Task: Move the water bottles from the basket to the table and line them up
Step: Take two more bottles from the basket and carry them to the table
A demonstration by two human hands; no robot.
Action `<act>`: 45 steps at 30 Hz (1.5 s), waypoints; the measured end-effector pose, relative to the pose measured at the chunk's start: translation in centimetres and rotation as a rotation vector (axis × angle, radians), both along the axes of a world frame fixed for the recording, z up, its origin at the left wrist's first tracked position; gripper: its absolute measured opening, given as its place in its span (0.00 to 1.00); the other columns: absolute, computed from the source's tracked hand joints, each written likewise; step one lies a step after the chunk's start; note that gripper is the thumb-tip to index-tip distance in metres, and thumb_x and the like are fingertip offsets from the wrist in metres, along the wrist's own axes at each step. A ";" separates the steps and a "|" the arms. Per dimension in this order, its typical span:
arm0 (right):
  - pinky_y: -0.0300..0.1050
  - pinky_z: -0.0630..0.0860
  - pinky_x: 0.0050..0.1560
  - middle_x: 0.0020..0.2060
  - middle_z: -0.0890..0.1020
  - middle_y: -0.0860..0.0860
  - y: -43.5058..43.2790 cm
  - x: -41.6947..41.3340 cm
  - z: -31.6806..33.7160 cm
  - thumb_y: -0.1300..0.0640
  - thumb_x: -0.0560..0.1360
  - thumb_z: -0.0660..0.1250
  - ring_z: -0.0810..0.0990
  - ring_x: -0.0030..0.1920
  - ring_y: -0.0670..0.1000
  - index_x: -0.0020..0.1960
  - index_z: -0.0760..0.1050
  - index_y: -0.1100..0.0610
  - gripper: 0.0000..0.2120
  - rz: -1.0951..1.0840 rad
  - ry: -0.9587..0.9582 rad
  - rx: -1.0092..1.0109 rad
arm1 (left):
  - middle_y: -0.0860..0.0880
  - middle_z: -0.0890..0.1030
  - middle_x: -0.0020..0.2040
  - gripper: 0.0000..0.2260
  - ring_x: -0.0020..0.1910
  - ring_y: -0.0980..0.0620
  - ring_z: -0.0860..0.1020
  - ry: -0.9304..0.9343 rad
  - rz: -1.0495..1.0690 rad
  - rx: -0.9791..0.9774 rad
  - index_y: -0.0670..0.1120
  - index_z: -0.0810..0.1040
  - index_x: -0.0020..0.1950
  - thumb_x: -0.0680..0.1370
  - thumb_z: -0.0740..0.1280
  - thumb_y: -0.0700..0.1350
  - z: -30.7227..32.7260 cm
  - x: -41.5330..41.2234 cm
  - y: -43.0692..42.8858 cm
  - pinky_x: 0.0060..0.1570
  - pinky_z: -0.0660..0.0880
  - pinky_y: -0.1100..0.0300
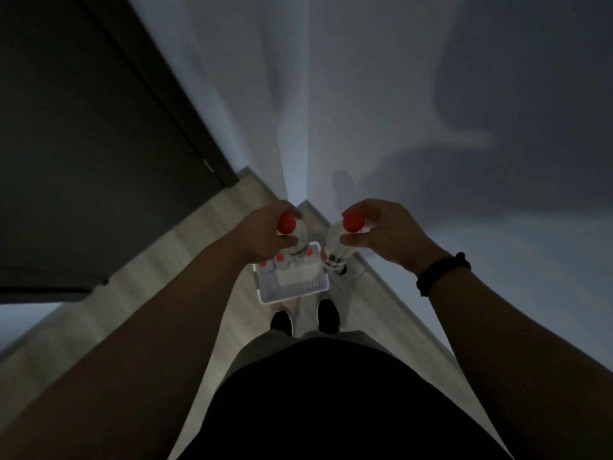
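Forearms reached forward, converging. Left hand (265,234) gripped clear water bottle (300,240) at neck, fingers curled under red cap. Right hand (381,234), black wristband (441,273) on wrist, pinched second water bottle (335,249) same way, at 3 o'clock of first, apart. Both hung cap-up over white basket (292,298) on floor. Black shoes (281,322) just at basket's 6 o'clock. Three red-capped bottles (280,258) stood along basket's 12 o'clock wall. Wall corner (306,127) close at 12 o'clock. Dark door (83,144) at 10 o'clock. Pale floor (185,254) ran open toward 8 o'clock.
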State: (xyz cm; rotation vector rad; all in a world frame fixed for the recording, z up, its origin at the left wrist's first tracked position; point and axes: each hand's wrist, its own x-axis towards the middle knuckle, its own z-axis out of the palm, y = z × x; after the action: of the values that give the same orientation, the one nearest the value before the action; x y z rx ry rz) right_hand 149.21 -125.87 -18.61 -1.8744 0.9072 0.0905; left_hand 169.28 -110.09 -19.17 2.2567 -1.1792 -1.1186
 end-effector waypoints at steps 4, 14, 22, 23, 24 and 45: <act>0.39 0.74 0.63 0.53 0.85 0.41 -0.8 -1.1 4.4 0.57 0.68 0.81 0.82 0.55 0.36 0.56 0.84 0.50 0.17 -0.104 -0.149 0.040 | 0.54 0.78 0.55 0.17 0.57 0.50 0.78 -0.014 -0.081 -0.158 0.51 0.76 0.58 0.74 0.78 0.41 4.8 0.8 -2.1 0.55 0.71 0.58; 0.46 0.79 0.64 0.54 0.87 0.49 3.1 -6.6 14.2 0.63 0.69 0.79 0.85 0.57 0.47 0.58 0.83 0.59 0.18 -0.531 -0.458 -0.009 | 0.61 0.82 0.55 0.12 0.56 0.65 0.78 0.138 -0.393 -0.373 0.55 0.81 0.58 0.76 0.75 0.47 16.5 -0.1 -6.9 0.51 0.71 0.67; 0.48 0.80 0.60 0.55 0.87 0.55 11.7 -12.9 18.3 0.57 0.69 0.76 0.85 0.57 0.55 0.57 0.83 0.62 0.18 -0.940 -0.729 -0.222 | 0.58 0.84 0.54 0.08 0.58 0.58 0.80 0.401 -0.634 -0.582 0.52 0.82 0.57 0.78 0.73 0.45 19.6 -7.9 -8.2 0.65 0.73 0.57; 0.47 0.80 0.59 0.55 0.87 0.56 12.9 -13.9 18.7 0.58 0.71 0.76 0.85 0.56 0.54 0.58 0.82 0.64 0.17 -1.000 -0.750 -0.261 | 0.58 0.83 0.54 0.07 0.57 0.57 0.80 0.433 -0.679 -0.607 0.50 0.81 0.57 0.79 0.72 0.45 19.9 -9.6 -8.2 0.64 0.73 0.57; 0.46 0.80 0.58 0.54 0.87 0.57 14.2 -14.9 19.1 0.60 0.73 0.75 0.85 0.55 0.53 0.59 0.81 0.65 0.16 -1.063 -0.768 -0.300 | 0.56 0.82 0.53 0.07 0.57 0.57 0.79 0.454 -0.725 -0.631 0.49 0.79 0.58 0.81 0.70 0.46 20.2 -11.5 -8.1 0.62 0.73 0.58; 0.53 0.82 0.53 0.45 0.84 0.47 50.8 -45.0 24.6 0.46 0.82 0.65 0.84 0.46 0.49 0.55 0.78 0.48 0.08 -2.087 -0.249 -1.078 | 0.49 0.82 0.47 0.24 0.50 0.48 0.83 0.784 -1.347 -0.582 0.53 0.75 0.49 0.74 0.61 0.73 27.5 -59.7 17.9 0.55 0.81 0.42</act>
State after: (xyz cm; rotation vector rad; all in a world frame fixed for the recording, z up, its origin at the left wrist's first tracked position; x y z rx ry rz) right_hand 104.22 -75.03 6.03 -0.6720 2.4462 -2.0782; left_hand 109.59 -92.21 8.32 0.2846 -2.1902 -1.4920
